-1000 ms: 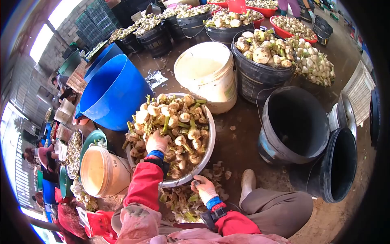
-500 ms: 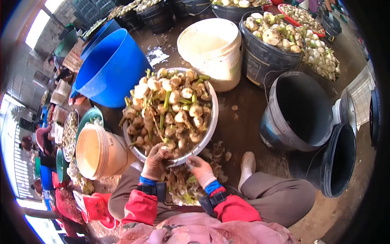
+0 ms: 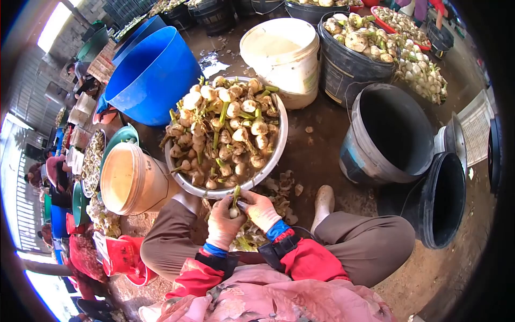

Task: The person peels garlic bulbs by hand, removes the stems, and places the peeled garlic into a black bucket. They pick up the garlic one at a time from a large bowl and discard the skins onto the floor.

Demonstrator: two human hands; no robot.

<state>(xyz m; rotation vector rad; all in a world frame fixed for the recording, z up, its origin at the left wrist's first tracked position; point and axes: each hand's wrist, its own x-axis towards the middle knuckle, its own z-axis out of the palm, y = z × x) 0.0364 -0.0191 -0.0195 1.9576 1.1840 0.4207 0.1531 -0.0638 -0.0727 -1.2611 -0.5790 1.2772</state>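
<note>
A white-rimmed basin (image 3: 281, 145) heaped with garlic bulbs (image 3: 230, 126) with green stems stands in front of me. Just below its near rim, my left hand (image 3: 222, 219) is closed round a small white garlic bulb (image 3: 234, 212) whose green stem points up. My right hand (image 3: 259, 209) meets it from the right, its fingers pressed together at the stem; whether it holds a tool is hidden. Peeled skins and leaves (image 3: 247, 236) lie beneath both hands.
A peach-coloured bucket (image 3: 120, 177) and a blue tub (image 3: 153, 75) stand left. Beyond the basin is a white bucket (image 3: 281, 59). Dark buckets (image 3: 394, 134) stand right, one filled with garlic (image 3: 359, 40). Other people (image 3: 56, 172) sit far left.
Both hands have come together below the basin's rim, and a stemmed bulb now shows between them. Earlier they were apart, with the left at the rim. The view has shifted slightly.
</note>
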